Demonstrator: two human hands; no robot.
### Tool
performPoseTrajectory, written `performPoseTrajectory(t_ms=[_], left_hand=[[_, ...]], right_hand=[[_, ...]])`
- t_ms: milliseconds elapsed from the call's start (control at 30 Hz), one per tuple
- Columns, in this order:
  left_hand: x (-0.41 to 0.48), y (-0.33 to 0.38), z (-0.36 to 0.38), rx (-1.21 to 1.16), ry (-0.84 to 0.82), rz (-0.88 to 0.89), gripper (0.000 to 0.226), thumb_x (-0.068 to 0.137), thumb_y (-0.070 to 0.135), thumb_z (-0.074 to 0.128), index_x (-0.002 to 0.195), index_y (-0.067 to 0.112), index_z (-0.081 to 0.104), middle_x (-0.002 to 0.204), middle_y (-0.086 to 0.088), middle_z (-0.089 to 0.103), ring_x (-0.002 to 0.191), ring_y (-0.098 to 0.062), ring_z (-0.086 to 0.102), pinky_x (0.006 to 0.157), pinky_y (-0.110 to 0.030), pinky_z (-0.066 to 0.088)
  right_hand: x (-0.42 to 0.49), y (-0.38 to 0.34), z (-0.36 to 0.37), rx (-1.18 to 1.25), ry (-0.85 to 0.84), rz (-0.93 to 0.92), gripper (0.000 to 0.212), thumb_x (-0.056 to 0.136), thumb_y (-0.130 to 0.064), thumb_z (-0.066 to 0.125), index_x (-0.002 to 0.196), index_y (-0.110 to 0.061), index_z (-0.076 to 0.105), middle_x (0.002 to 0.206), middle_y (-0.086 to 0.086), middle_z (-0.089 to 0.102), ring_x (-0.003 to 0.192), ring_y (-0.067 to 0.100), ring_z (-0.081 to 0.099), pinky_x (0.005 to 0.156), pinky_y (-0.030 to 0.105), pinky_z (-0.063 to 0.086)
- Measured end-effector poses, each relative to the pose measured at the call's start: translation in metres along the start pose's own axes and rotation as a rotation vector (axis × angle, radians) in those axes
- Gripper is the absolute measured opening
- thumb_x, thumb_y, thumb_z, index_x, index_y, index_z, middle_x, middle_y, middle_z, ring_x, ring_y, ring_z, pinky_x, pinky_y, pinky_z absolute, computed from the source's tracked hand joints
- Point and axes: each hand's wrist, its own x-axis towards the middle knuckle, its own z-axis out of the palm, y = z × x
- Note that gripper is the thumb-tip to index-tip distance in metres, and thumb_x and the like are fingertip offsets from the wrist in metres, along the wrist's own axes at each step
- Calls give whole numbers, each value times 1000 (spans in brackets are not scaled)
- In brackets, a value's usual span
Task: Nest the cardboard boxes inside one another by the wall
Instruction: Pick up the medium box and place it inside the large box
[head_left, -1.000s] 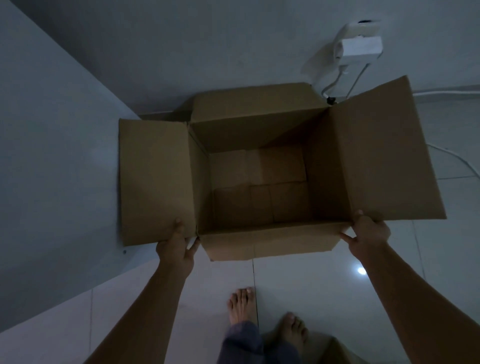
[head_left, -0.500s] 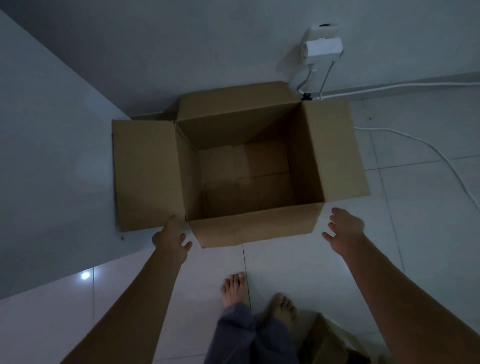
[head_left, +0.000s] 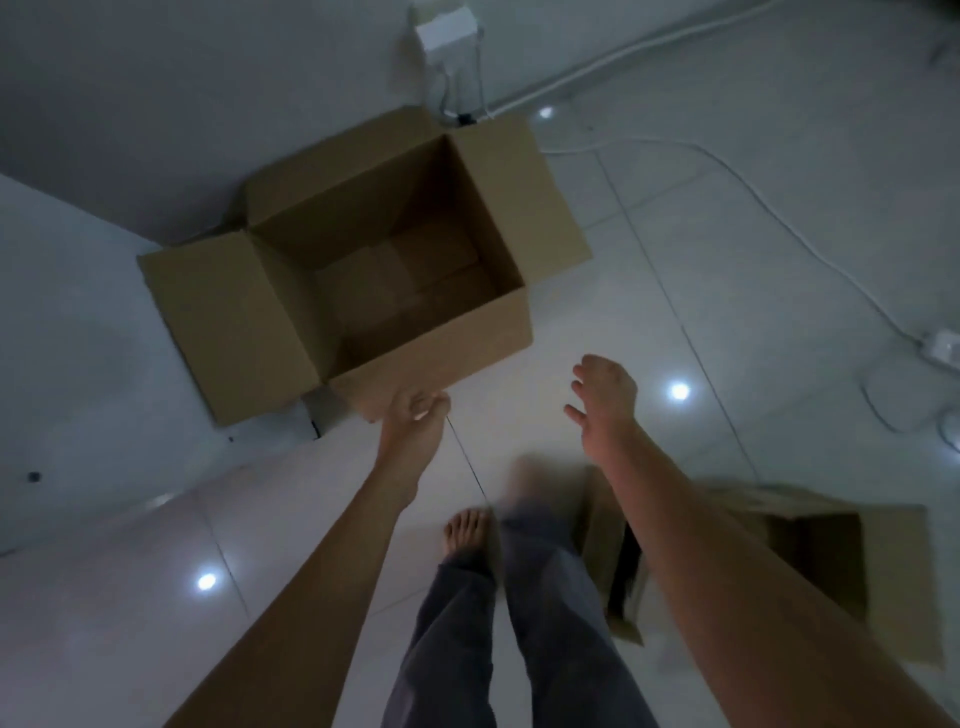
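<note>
Your left hand (head_left: 415, 415) is curled loosely at the near lower edge of the large open box (head_left: 363, 270), whether gripping it you cannot tell; your right hand (head_left: 605, 402) hangs free with fingers spread, clear of the cardboard; the box sits in the corner against the wall (head_left: 208, 78) (flaps folded outward); a second, smaller box (head_left: 893, 571) stands open on the tiled floor (head_left: 727, 312) behind your right forearm.

left hand (head_left: 415, 413): arm stretched forward, fingers loosely curled, nothing gripped | right hand (head_left: 605, 400): arm stretched forward, fingers spread, palm down, empty | legs: bare feet, right foot blurred
</note>
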Motion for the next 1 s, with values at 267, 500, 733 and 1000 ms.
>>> performPoseTrajectory(t_ms=[267,500,733,1000], left_hand=[[-58,-12,84,328,-384,272,48,88,41,59,134,31,49,123,9,58,111,-9,54,83,-23,39],[-111,-20,186,616,-658,448,53,88,38,65,136,24,49,123,2,60,113,-15,57,90,-25,46],[-163,-39,309,932,-832,591,54,89,39,61,139,22,47,118,2,60,109,-16,58,93,-34,50],[-151,-105,469,1285,-742,667,52,91,39,58,138,21,45,130,-3,56,111,-19,55,90,-34,49]], right_hand=[[-55,50,-102,232,192,-67,16,98,-23,49,111,-20,57,119,13,64,107,23,60,99,43,46],[-82,113,-254,310,476,-121,19,90,-32,56,102,-20,65,101,-2,64,92,16,60,88,39,52],[-73,188,-386,395,699,37,10,96,-32,51,93,-30,61,96,-5,61,93,18,59,78,34,53],[-7,286,-508,334,728,246,9,97,-16,51,105,-18,56,104,4,59,88,19,56,71,28,46]])
